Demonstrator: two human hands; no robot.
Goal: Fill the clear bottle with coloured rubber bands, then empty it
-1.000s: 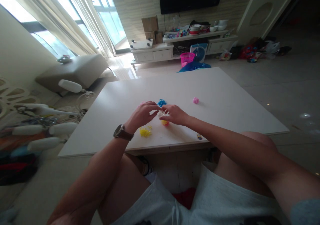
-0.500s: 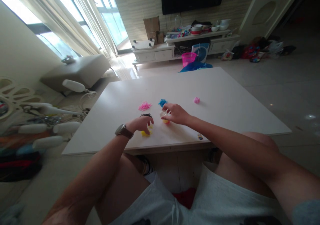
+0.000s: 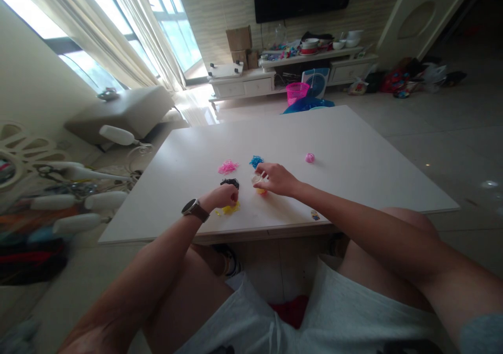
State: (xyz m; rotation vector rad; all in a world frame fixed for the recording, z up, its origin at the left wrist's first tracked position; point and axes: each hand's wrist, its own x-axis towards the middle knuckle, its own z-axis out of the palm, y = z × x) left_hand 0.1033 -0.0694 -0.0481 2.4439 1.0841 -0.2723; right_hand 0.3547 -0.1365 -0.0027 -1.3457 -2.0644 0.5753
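Observation:
My left hand (image 3: 225,196), a watch on its wrist, is closed at the edge of a pile of yellow bands (image 3: 231,208); anything between its fingers is hidden. Just beyond it lies a pile of black bands (image 3: 229,182). My right hand (image 3: 278,180) grips the rim of a small clear cup (image 3: 257,179) standing on the table, with yellow and orange-red showing at its bottom. Behind the cup is a heap of blue bands (image 3: 257,161), and to the left a heap of pink bands (image 3: 228,166). The bands look like small rubber bands.
A pink ball-like object (image 3: 310,157) sits farther right on the white table (image 3: 353,170). A small cartoon-figure piece (image 3: 315,215) lies by the near edge. Past the table stand a pink basket (image 3: 297,92) and a low TV cabinet (image 3: 257,86).
The fingers of my left hand have gone from spread to closed, and the hand has shifted slightly left, uncovering more of the black and yellow piles. My right hand stays on the cup.

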